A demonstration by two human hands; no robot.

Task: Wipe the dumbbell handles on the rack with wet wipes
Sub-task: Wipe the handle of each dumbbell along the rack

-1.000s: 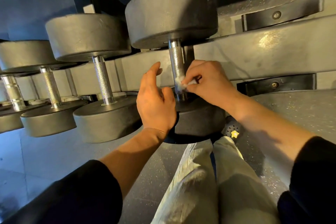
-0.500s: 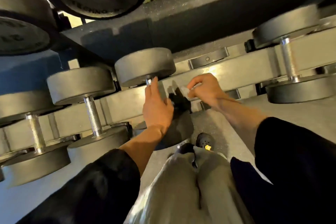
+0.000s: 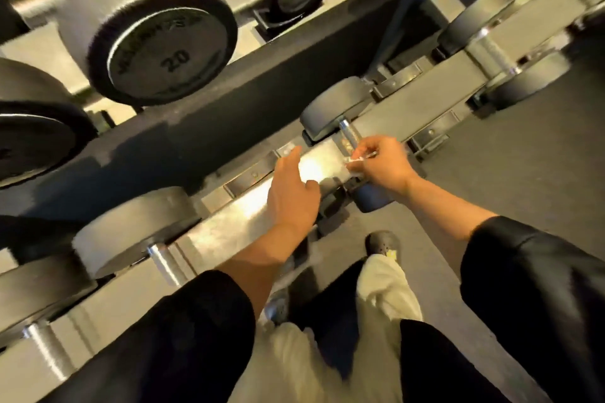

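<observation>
Right hand point(image 3: 383, 162) pinches a tiny wadded wipe point(image 3: 355, 159) right against the dumbbell handle point(image 3: 347, 136); left hand point(image 3: 293, 193) hovers slack and empty just left of it. Wipe's so small it could easily slip out, or fingers skim bare steel and miss spots.

The number "20" reads on the end face of an upper-shelf dumbbell point(image 3: 157, 52); its brand lettering is blurred

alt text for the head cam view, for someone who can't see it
A person's right hand pinches a white wet wipe beside a lower-rack dumbbell handle; the left hand hovers open nearby. Above, a dumbbell marked 20 sits on the upper rack.
</observation>
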